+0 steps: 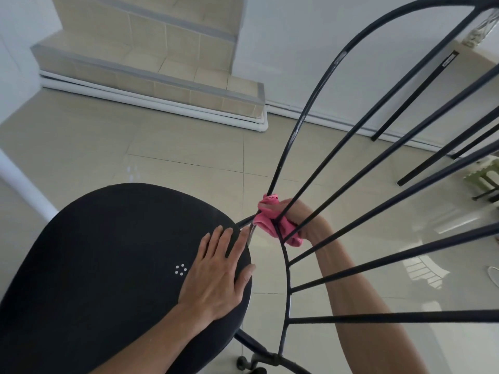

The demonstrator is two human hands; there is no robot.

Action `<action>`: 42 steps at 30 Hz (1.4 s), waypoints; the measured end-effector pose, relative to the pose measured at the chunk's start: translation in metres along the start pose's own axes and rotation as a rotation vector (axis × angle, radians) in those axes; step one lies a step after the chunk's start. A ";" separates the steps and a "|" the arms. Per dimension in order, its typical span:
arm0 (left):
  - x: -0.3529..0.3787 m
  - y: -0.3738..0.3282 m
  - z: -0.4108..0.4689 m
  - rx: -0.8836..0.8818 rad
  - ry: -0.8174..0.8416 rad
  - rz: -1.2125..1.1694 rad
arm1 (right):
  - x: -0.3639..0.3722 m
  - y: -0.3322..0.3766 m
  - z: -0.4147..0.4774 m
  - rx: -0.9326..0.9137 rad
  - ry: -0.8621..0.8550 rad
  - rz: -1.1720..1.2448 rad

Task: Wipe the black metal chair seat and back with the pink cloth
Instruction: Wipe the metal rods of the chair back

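the round black metal chair seat (108, 265) filled the lower left of the view, with a small ring of white dots (181, 269) near its right side. the left hand (218, 273) lay flat on the seat's right edge, palm down, its fingers (225, 238) straight and slightly spread, pinching nothing. the chair's back of thin black metal rods (351, 179) fanned up and to the right from a curved lower rail beside the seat. the right hand (305, 220) reached in behind those rods, its forearm running down to the lower right, and its fingers were curled tight around the bunched pink cloth (272, 220). the cloth was pressed against the base of the rods, just beside the seat's far right edge, where the outer curved rod met the frame. pale glossy floor tiles (162, 147) lay below the chair, and a tiled beige step (151, 68) with white pipes along its foot stood against the white wall beyond.
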State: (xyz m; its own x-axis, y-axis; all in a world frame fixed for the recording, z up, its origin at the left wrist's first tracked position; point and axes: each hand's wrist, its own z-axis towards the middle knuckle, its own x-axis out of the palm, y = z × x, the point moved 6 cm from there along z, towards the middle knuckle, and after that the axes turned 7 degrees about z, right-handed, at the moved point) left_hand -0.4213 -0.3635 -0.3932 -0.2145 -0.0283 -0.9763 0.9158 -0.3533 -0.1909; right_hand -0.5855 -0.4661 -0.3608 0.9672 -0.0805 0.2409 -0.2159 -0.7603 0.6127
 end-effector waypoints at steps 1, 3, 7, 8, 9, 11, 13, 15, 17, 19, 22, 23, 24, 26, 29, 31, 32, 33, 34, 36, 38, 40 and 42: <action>0.000 0.000 0.000 0.001 0.001 0.004 | 0.000 0.005 0.003 -0.054 -0.019 -0.059; 0.001 0.000 0.000 0.001 0.006 0.013 | 0.003 0.009 0.005 -0.091 -0.006 -0.191; 0.001 0.000 0.000 0.001 0.011 0.013 | 0.005 0.011 0.007 -0.057 0.026 -0.362; 0.000 -0.001 0.000 0.001 0.010 0.009 | 0.005 0.012 0.006 -0.079 0.027 -0.386; 0.000 -0.001 0.000 0.000 0.006 0.004 | 0.005 0.013 0.008 -0.108 0.022 -0.389; 0.000 0.001 0.000 0.000 0.002 -0.002 | -0.003 0.006 0.017 -0.170 0.011 -0.286; 0.000 0.001 -0.001 -0.001 -0.002 -0.006 | -0.012 -0.004 0.024 -0.198 0.006 -0.048; -0.002 0.001 0.000 -0.006 -0.009 -0.028 | -0.012 -0.016 0.027 -0.186 0.073 0.157; -0.002 0.000 0.000 -0.003 -0.008 -0.053 | -0.008 -0.026 0.028 -0.198 0.143 0.323; -0.002 0.001 0.000 0.000 -0.005 -0.060 | 0.000 -0.037 0.029 -0.213 0.283 0.448; -0.003 0.002 0.000 -0.001 -0.011 -0.048 | -0.016 -0.059 0.042 -0.154 0.225 0.599; -0.003 0.002 0.000 0.001 -0.013 -0.048 | -0.028 -0.062 0.045 -0.132 0.153 0.581; -0.003 0.001 0.000 0.005 -0.015 -0.051 | -0.032 -0.062 0.050 -0.143 0.152 0.517; -0.002 0.001 -0.001 0.006 -0.019 -0.051 | -0.019 -0.053 0.040 -0.172 0.272 0.544; -0.003 -0.001 -0.001 0.000 -0.020 -0.035 | -0.011 -0.034 0.038 -0.176 0.220 0.406; -0.003 -0.002 -0.001 0.000 -0.020 -0.015 | -0.014 -0.022 0.037 -0.073 0.117 0.153; -0.003 -0.002 -0.001 0.003 -0.022 -0.007 | -0.013 -0.016 0.033 -0.042 0.098 0.099; -0.003 -0.002 -0.001 0.006 -0.026 -0.002 | -0.009 -0.007 0.023 -0.030 0.089 0.070; -0.003 -0.002 0.000 0.008 -0.030 -0.003 | -0.005 -0.002 0.023 -0.037 0.079 0.022; -0.003 -0.002 -0.001 0.010 -0.039 -0.013 | -0.001 0.008 0.018 -0.106 0.036 -0.178; -0.001 -0.001 -0.001 0.010 -0.039 -0.015 | -0.002 0.010 0.016 -0.168 0.024 -0.255; -0.001 -0.001 0.000 0.009 -0.034 -0.010 | -0.004 0.005 0.021 -0.132 0.054 -0.134; 0.000 0.000 0.000 0.008 -0.031 -0.008 | -0.009 -0.007 0.030 -0.019 0.041 0.152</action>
State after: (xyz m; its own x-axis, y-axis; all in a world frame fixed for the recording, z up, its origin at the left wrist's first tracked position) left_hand -0.4215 -0.3635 -0.3930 -0.2319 -0.0542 -0.9712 0.9116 -0.3606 -0.1975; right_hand -0.5882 -0.4795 -0.3903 0.9169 -0.1673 0.3622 -0.3625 -0.7288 0.5809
